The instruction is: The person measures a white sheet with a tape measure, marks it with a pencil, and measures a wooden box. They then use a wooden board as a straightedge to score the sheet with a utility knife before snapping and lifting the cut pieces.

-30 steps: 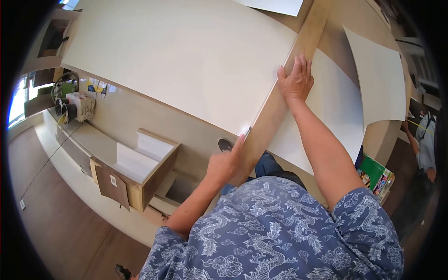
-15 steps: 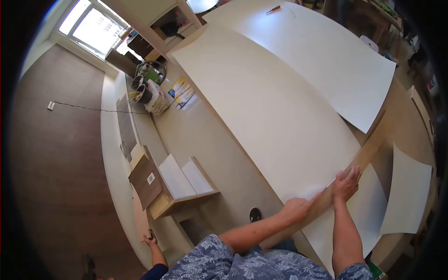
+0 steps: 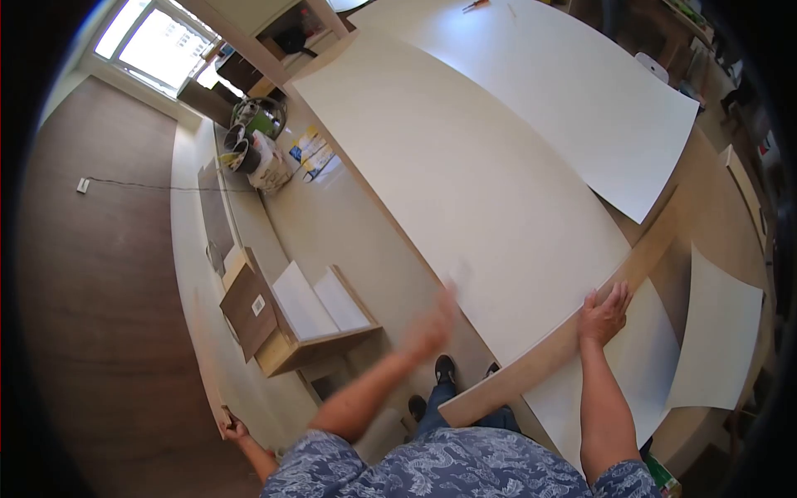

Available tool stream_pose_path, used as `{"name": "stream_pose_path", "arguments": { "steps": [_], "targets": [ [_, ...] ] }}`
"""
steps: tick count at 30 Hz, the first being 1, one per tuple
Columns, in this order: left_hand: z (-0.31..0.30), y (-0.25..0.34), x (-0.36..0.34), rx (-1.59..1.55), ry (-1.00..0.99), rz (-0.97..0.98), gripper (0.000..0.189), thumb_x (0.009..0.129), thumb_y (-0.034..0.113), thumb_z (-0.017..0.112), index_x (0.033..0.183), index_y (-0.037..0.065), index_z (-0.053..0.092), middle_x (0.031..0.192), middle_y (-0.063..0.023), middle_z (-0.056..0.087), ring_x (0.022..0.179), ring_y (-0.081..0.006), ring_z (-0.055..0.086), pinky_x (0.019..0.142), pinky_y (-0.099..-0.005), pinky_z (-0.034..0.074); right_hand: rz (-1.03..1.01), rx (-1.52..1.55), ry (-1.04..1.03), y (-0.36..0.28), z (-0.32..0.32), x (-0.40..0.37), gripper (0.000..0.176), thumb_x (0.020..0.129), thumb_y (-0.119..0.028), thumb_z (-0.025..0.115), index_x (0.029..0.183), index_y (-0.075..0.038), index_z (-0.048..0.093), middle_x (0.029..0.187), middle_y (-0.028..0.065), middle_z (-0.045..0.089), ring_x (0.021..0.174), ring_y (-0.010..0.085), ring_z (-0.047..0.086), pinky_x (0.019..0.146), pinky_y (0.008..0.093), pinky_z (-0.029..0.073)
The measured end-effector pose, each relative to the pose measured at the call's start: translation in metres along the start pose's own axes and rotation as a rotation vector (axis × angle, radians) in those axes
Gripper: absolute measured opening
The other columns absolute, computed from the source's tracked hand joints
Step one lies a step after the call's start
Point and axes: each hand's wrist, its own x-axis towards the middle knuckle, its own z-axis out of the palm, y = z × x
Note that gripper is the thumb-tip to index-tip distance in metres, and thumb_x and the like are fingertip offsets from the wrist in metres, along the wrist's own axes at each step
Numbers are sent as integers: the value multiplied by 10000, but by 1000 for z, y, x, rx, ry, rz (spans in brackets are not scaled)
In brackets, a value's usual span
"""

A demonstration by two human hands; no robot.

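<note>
My right hand lies on a long brown wooden strip, its fingers stretched out and pressing down. The strip crosses a large white sheet, and its near end juts past the table edge toward my body. To the left of the sheet my left hand is up in the air, blurred by motion. Its fingers look closed, and a faint grey smear extends beyond them, too blurred to name. A second white piece shows on the near side of the strip.
Another white sheet covers the table's far side, with an orange-handled tool on it. A smaller white panel lies at right. Boards stand on the left. Another person's hand holds a small object at lower left. Bags sit beyond.
My left hand has lifted from the strip's edge and swung left, off the sheet. My right hand stays on the strip. The other person's hand has moved up and left in view.
</note>
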Motion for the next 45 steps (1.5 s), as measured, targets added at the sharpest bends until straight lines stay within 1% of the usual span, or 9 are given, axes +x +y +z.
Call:
{"name": "stream_pose_path", "arguments": {
  "steps": [4, 6, 8, 13, 15, 17, 24, 32, 45],
  "targets": [
    [-78, -169, 173, -1064, 343, -548, 318, 1006, 175, 505, 1284, 20, 527, 995, -206, 686, 650, -229, 665, 537, -363, 527, -4, -34, 2, -4, -1, -3, 629, 926, -369, 672, 1445, -106, 434, 1576, 129, 433, 1473, 369, 380, 1046, 547, 437],
    [-114, -233, 229, -1253, 294, -610, 329, 990, 216, 513, 1262, 36, 549, 718, -129, 625, 610, -197, 634, 537, -362, 506, -28, -16, 40, 1, 4, -2, 624, 920, -368, 674, 1435, -102, 445, 1569, 134, 441, 1469, 373, 385, 1045, 549, 439],
    [-133, -266, 259, -992, 272, -663, 374, 1004, 237, 506, 1311, 27, 536, 721, -111, 615, 587, -178, 610, 531, -361, 501, -38, -1, 35, -1, 6, -7, 608, 916, -362, 674, 1418, -92, 464, 1554, 148, 457, 1455, 378, 401, 1058, 543, 439],
    [-158, -154, 197, -1206, 133, -493, 527, 1028, 249, 511, 1523, 81, 439, 718, -95, 613, 568, -161, 586, 537, -350, 509, -107, 150, 145, 7, 25, 6, 637, 817, -285, 753, 1356, -44, 514, 1440, 197, 549, 1381, 393, 478, 1099, 521, 432],
    [-128, -77, 143, -1260, -149, -357, 574, 1032, 235, 551, 1571, 126, 387, 775, -134, 676, 596, -243, 643, 584, -399, 535, -126, 143, 144, 4, 20, 11, 620, 801, -275, 760, 1327, -44, 526, 1419, 183, 562, 1364, 377, 487, 1081, 522, 441],
    [-66, -5, 71, -1125, -163, -42, 592, 1024, 205, 569, 1580, 208, 364, 935, -232, 710, 789, -467, 671, 734, -539, 536, -43, 74, 57, 4, 17, 8, 620, 834, -363, 722, 1347, -88, 508, 1499, 152, 501, 1427, 371, 421, 1029, 565, 433],
    [-54, 111, -12, -824, -628, 271, 591, 1028, 248, 511, 1590, 255, 329, 835, -210, 698, 756, -416, 681, 688, -518, 532, 44, 9, -39, 2, 12, 2, 646, 906, -484, 643, 1411, -121, 470, 1588, 110, 418, 1504, 369, 319, 1060, 573, 372],
    [-44, 141, 7, -778, -453, 387, 646, 963, 164, 521, 1581, 229, 343, 723, -151, 675, 617, -358, 656, 576, -510, 501, 50, -8, -64, 1, 8, 3, 665, 916, -494, 630, 1438, -120, 455, 1594, 99, 407, 1509, 354, 307, 1087, 559, 359],
    [-60, 52, -97, -766, -570, 287, 696, 934, 154, 545, 1589, 225, 320, 681, -162, 641, 571, -378, 633, 519, -503, 477, 75, -35, -84, 1, 9, 4, 642, 926, -497, 620, 1425, -126, 460, 1606, 84, 396, 1522, 327, 294, 1096, 545, 362]
  ]
}}
